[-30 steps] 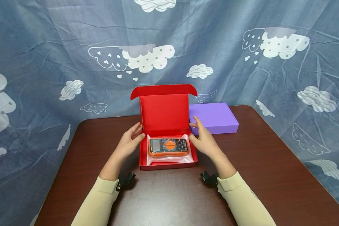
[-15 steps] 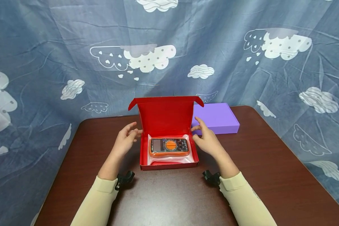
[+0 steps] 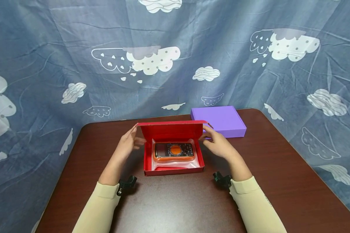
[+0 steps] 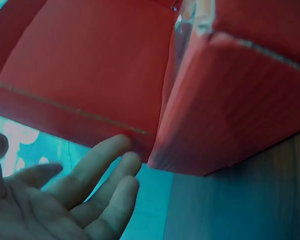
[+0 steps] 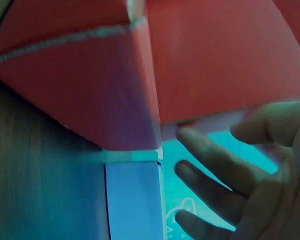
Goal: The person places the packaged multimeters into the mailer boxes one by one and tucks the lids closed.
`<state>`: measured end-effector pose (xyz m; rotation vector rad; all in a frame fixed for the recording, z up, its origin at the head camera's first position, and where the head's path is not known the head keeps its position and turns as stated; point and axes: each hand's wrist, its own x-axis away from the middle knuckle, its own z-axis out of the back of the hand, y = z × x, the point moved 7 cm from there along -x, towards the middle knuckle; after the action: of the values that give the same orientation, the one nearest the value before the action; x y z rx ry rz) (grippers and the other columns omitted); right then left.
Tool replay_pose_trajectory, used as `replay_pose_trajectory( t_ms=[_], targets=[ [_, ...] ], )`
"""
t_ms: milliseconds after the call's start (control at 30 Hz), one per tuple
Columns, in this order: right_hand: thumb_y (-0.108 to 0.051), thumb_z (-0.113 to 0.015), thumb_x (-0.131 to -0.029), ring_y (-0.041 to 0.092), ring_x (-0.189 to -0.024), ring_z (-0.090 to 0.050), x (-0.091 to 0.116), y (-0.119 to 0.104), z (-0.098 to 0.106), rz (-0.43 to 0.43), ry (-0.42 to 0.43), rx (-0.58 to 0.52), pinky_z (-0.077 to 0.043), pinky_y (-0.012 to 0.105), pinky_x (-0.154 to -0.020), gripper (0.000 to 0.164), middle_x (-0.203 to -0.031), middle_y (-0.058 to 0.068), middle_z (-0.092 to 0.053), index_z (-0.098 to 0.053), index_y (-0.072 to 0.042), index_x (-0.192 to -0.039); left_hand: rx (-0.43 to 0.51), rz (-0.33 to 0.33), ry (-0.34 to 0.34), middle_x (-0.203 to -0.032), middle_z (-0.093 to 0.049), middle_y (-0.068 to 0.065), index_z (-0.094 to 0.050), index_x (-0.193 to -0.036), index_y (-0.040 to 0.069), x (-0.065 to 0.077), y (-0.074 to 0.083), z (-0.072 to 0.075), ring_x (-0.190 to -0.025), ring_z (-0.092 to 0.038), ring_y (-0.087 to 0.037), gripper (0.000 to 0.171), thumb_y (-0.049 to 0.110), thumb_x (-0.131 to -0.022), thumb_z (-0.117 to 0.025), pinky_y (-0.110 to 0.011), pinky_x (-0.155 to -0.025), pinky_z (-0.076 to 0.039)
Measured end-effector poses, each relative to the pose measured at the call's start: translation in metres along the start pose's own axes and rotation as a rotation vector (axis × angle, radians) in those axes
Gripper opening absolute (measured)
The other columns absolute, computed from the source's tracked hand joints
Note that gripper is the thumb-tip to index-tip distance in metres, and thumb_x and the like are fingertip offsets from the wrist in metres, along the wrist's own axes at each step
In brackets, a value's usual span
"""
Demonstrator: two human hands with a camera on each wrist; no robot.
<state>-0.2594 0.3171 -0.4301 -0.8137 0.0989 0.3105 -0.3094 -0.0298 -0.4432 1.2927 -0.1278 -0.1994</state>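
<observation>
A red cardboard box (image 3: 175,172) sits on the table, its hinged lid (image 3: 171,132) tilted forward over the inside. In the box lies an orange and black multimeter (image 3: 174,150) wrapped in clear plastic. My left hand (image 3: 127,141) is at the lid's left edge with fingers extended; in the left wrist view one fingertip (image 4: 119,144) overlaps the edge near the hinge corner. On the opposite edge, my right hand (image 3: 217,143) has its fingers spread and loosely bent, fingertips right by the lid in the right wrist view. Neither hand wraps around anything.
Behind and to the right stands a closed purple box (image 3: 221,119), close to my right hand. The dark wooden table (image 3: 175,204) ends at a blue curtain (image 3: 119,87) with cloud prints. Each wrist carries a black camera mount.
The lid has swung forward and down from nearly upright to slanting over the box. Both hands have followed along its side edges. The multimeter and the purple box stay in place.
</observation>
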Motion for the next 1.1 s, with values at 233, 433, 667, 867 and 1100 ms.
replay_pose_trajectory(
  t_ms=[233, 433, 667, 867, 1100],
  targets=[
    [-0.001, -0.069, -0.094, 0.037, -0.117, -0.063, 0.002, 0.000, 0.000, 0.046, -0.080, 0.034, -0.051, 0.055, -0.098, 0.051, -0.132, 0.018, -0.066, -0.058, -0.008, -0.144, -0.039, -0.023, -0.206, -0.124, -0.067, -0.026, -0.052, -0.147, -0.003, 0.003, -0.002, 0.000, -0.097, -0.067, -0.038, 0.052, 0.034, -0.110, -0.046, -0.051, -0.083, -0.055],
    [-0.010, -0.072, -0.095, 0.028, -0.104, -0.066, 0.002, 0.007, -0.004, -0.042, -0.145, -0.046, -0.056, 0.038, -0.077, 0.053, -0.132, 0.017, -0.065, -0.059, -0.011, -0.146, -0.059, -0.075, -0.322, -0.133, -0.063, -0.022, -0.052, -0.147, -0.004, 0.007, -0.004, 0.003, -0.108, -0.062, -0.025, 0.050, 0.025, -0.106, -0.056, -0.032, -0.084, -0.055],
    [-0.016, -0.069, -0.097, 0.028, -0.106, -0.066, 0.002, 0.014, -0.004, -0.091, -0.142, -0.076, -0.057, 0.033, -0.073, 0.048, -0.135, 0.017, -0.063, -0.060, -0.013, -0.145, -0.145, -0.094, -0.328, -0.142, -0.057, -0.023, -0.053, -0.147, -0.002, 0.008, -0.004, 0.007, -0.127, -0.054, -0.039, 0.049, 0.025, -0.106, -0.057, -0.046, -0.098, -0.052],
    [-0.016, -0.068, -0.099, 0.030, -0.110, -0.066, 0.004, 0.013, 0.000, -0.092, -0.145, -0.092, -0.057, 0.034, -0.075, 0.047, -0.131, 0.018, -0.066, -0.060, -0.008, -0.144, -0.122, -0.067, -0.331, -0.136, -0.061, -0.025, -0.052, -0.146, -0.003, 0.008, -0.003, 0.011, -0.119, -0.063, -0.038, 0.048, 0.024, -0.108, -0.054, -0.049, -0.099, -0.052],
    [-0.013, -0.066, -0.101, 0.029, -0.104, -0.070, 0.010, 0.008, 0.021, -0.094, -0.098, -0.072, -0.057, 0.043, -0.088, 0.040, -0.115, 0.013, -0.073, -0.061, -0.001, -0.139, -0.076, -0.089, -0.356, -0.119, -0.070, -0.025, -0.048, -0.146, -0.007, 0.013, 0.007, 0.025, -0.097, -0.072, -0.030, 0.046, 0.020, -0.109, -0.051, -0.042, -0.088, -0.058]
  ],
)
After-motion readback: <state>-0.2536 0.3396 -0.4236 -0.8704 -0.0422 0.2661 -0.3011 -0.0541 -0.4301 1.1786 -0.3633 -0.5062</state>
